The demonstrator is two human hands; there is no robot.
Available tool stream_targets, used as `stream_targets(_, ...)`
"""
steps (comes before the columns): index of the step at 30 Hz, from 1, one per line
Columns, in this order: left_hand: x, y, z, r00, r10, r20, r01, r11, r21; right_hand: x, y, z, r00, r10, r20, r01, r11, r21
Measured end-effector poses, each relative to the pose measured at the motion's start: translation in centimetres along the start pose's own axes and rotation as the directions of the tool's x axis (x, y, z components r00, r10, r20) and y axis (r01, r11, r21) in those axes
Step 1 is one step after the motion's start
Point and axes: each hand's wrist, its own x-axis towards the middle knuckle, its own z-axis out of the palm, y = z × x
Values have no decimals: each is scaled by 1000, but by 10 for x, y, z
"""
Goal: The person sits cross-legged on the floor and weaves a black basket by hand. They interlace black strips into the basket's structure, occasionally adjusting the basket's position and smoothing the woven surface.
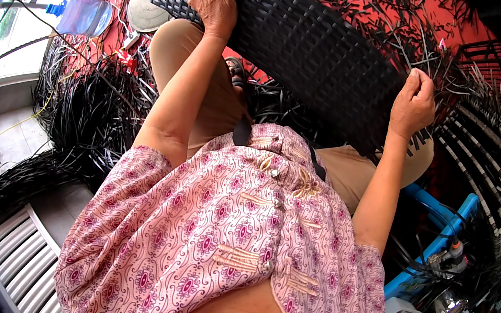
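A long black woven panel [308,41] of flat strips slopes across my lap from the upper left to the right, with loose strip ends at its left end. My left hand [212,5] rests on the panel near that end, thumb and forefinger apart and upward; a fingertip is blurred. At the other end, my right hand [414,105] is closed at the panel's edge, thumb pressed against the bent fingers. Whatever thin strip may be inside that grip is hidden. Short strip ends stick out below the right hand.
Loose black strips [87,91] are heaped at left, near a clear water jug [86,16]. A curved, partly woven frame [484,167] stands at right. Below it are a blue frame [440,242] and a small bottle [457,251]. A slatted grey surface [19,251] lies lower left.
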Motion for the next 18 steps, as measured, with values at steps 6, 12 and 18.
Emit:
stream_targets(6, 2, 24, -7, 1000, 2, -6, -3, 994, -112, 0, 2, 1, 1000, 13, -10, -13, 1000, 3)
stream_targets(12, -11, 216, -34, 940, 322, 117, -187, 767, -614, -4, 6, 0, 1000, 6, -19, -6, 1000, -25)
stream_targets(18, -22, 245, -2, 851, 468, 238, -320, 822, -470, -12, 0, -2, 1000, -7, -3, 7, 1000, -14)
